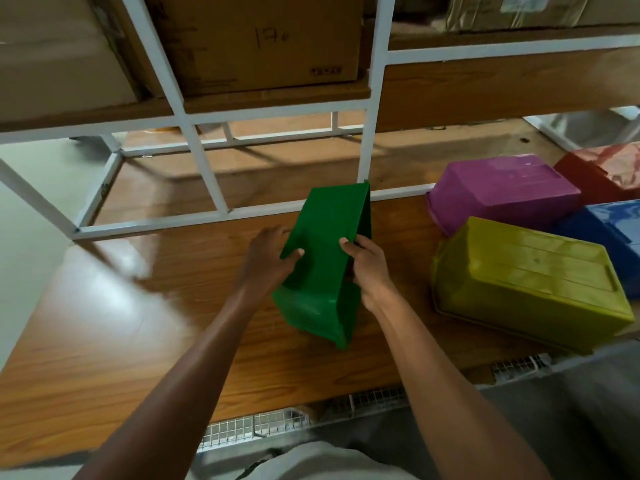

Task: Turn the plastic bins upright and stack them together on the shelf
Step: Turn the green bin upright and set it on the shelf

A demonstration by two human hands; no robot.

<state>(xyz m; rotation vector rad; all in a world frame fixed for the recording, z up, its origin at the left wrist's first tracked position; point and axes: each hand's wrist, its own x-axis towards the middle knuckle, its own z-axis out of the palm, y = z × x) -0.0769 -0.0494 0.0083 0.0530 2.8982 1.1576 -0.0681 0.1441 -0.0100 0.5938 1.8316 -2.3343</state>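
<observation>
A green plastic bin (323, 244) is held over the middle of the wooden shelf (138, 306), tipped so that a long flat side faces me. My left hand (268, 256) grips its left edge with the thumb on the face. On the opposite edge my right hand (365, 268) holds it the same way. To the right, four more bins lie upside down on the shelf: a yellow-green one (530, 282) nearest, a purple one (502, 192) behind it, a blue one (609, 230) and a red one (602, 168) at the far right.
White metal shelf uprights and rails (204, 168) cross the shelf behind the green bin. A cardboard box (256, 43) sits on the shelf above. Wire mesh (277, 420) runs along the shelf's front edge below my arms.
</observation>
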